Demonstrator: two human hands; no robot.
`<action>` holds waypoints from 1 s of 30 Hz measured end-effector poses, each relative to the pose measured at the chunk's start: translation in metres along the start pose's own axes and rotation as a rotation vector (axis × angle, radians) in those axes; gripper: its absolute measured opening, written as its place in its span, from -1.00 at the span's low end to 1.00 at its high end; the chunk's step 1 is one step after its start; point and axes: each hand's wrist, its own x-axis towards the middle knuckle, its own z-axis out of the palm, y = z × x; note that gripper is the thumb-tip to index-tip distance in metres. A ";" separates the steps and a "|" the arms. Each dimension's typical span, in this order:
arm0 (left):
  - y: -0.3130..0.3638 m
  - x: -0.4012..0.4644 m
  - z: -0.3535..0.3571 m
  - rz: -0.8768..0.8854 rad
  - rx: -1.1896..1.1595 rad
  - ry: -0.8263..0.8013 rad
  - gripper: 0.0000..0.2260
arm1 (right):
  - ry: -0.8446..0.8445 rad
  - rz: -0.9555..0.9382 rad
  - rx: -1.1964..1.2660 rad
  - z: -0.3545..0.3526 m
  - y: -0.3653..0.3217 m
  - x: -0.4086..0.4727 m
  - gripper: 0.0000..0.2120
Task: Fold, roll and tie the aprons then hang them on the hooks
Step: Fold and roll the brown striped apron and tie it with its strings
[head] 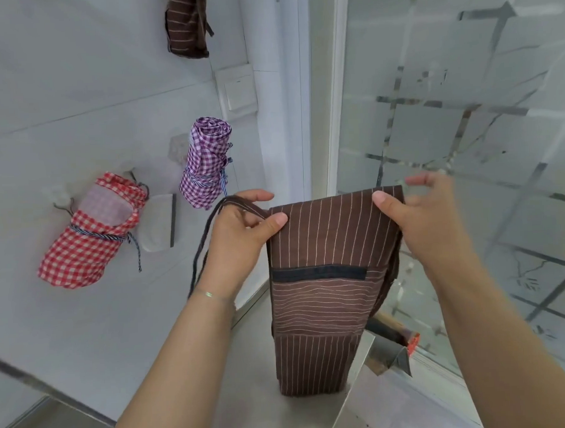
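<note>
Left hand (239, 228) pinches folded brown striped apron (322, 276) at top corner, strap (205, 246) dangling. Right hand (427, 214) pinches the other corner; its far fingers look blurred, probably loose.

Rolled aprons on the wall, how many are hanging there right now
3: a red checked roll lowest left, a purple checked roll right of it, and a brown striped roll at the top edge, partly cut off. More may hang out of frame.
</note>
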 end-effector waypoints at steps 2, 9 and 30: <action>0.006 0.009 -0.003 -0.052 -0.058 -0.073 -0.78 | -0.099 -0.014 -0.009 -0.002 -0.002 0.008 -0.40; -0.010 0.043 0.003 -0.234 -0.079 -0.103 -0.79 | -0.651 0.027 -0.608 0.017 0.007 0.033 -0.22; -0.170 -0.042 -0.041 -0.608 -0.062 0.147 -0.86 | -0.896 -0.284 -0.961 0.106 0.146 -0.085 -0.71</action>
